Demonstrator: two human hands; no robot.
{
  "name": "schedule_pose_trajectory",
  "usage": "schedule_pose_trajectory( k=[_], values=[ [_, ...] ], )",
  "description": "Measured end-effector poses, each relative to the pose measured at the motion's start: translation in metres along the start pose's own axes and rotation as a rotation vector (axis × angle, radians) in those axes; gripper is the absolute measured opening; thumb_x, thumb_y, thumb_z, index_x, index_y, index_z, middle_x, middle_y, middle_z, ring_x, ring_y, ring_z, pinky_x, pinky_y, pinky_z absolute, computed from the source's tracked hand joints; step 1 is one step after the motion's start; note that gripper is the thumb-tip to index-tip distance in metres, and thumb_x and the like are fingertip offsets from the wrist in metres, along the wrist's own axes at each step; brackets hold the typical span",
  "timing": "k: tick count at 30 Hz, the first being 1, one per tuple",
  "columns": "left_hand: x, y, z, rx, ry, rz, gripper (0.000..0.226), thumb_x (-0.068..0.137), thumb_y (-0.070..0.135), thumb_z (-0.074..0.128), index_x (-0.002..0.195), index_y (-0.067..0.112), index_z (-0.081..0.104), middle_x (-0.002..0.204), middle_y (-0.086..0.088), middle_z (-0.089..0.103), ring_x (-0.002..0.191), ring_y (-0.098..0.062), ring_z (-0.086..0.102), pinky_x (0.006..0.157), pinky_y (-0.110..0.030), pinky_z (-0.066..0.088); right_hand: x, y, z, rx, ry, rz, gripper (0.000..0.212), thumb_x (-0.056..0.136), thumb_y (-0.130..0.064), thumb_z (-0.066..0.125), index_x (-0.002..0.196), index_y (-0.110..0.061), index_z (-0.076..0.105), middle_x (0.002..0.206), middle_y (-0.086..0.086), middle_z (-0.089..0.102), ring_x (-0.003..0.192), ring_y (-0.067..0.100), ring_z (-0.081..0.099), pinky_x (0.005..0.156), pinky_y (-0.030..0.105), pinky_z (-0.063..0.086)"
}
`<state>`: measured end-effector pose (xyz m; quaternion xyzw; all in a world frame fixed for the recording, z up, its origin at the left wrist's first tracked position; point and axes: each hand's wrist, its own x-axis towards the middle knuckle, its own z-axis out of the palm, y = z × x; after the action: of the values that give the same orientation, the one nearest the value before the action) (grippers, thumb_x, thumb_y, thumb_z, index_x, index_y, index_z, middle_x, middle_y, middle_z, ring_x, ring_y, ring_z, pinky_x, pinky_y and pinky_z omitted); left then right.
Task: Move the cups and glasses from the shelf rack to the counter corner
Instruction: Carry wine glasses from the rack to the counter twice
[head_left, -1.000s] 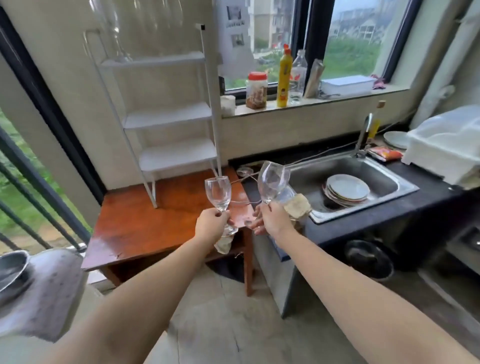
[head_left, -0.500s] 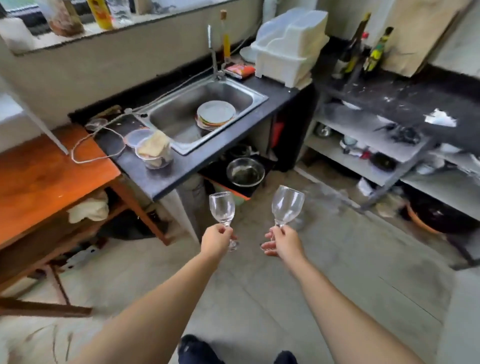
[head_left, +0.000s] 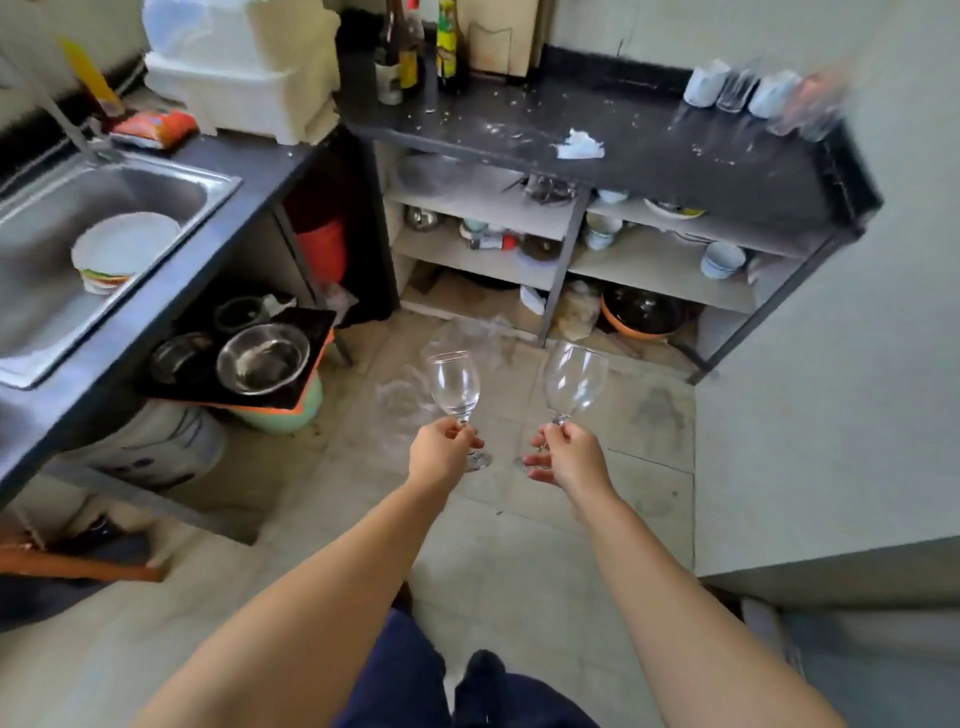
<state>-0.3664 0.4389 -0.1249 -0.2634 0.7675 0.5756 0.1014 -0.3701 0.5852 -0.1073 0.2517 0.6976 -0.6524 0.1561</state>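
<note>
Dark speckled stone counter (head_left: 649, 150) at top, cups and glasses (head_left: 748, 91) lined up at its far right corner, blurred. Steel sink (head_left: 171, 182) at left with stacked white plates (head_left: 122, 249). Left hand (head_left: 441, 454) pinches stem of small gold-rimmed clear wine glass (head_left: 453, 384); right hand (head_left: 571, 457) grips stem of larger clear wine glass (head_left: 574, 382). Both upright over tiled floor, apart.

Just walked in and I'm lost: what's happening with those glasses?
A person is carrying two empty wine glasses by their stems, one in the left hand and one in the right hand, above the kitchen floor. Ahead, cups already stand at the far corner of the dark counter, though blurred.
</note>
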Motion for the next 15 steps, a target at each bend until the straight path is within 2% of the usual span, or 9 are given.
schedule_pose_trajectory(
  k=[5,9,15],
  values=[
    [0.032,0.033,0.040,0.100,-0.099,0.047,0.018,0.093,0.018,0.054,0.090,0.007,0.068,0.087,0.000,0.070,0.060,-0.007,0.054,0.052,-0.019,0.041,0.037,-0.017,-0.024,0.055,0.057,0.018,0.015,0.099,-0.010,0.038,0.093,-0.003,0.050,0.077,0.007,0.053,0.050,0.016,0.057,0.037,0.020,0.049],
    [0.081,0.070,0.069,0.112,-0.158,0.088,0.018,0.091,0.013,0.054,0.077,0.012,0.066,0.091,-0.004,0.072,0.060,-0.010,0.054,0.053,-0.021,0.039,0.082,-0.046,-0.040,0.057,0.107,0.002,0.017,0.100,-0.011,0.039,0.092,-0.003,0.052,0.077,0.007,0.055,0.053,0.017,0.057,0.039,0.020,0.050],
    [0.158,0.143,0.100,0.226,-0.264,0.155,0.017,0.092,0.014,0.053,0.083,0.010,0.067,0.088,-0.001,0.069,0.062,-0.009,0.053,0.052,-0.019,0.039,0.146,-0.098,-0.062,0.087,0.249,-0.026,0.018,0.100,-0.013,0.040,0.095,-0.002,0.054,0.083,0.009,0.055,0.054,0.015,0.059,0.040,0.020,0.051]
  ],
)
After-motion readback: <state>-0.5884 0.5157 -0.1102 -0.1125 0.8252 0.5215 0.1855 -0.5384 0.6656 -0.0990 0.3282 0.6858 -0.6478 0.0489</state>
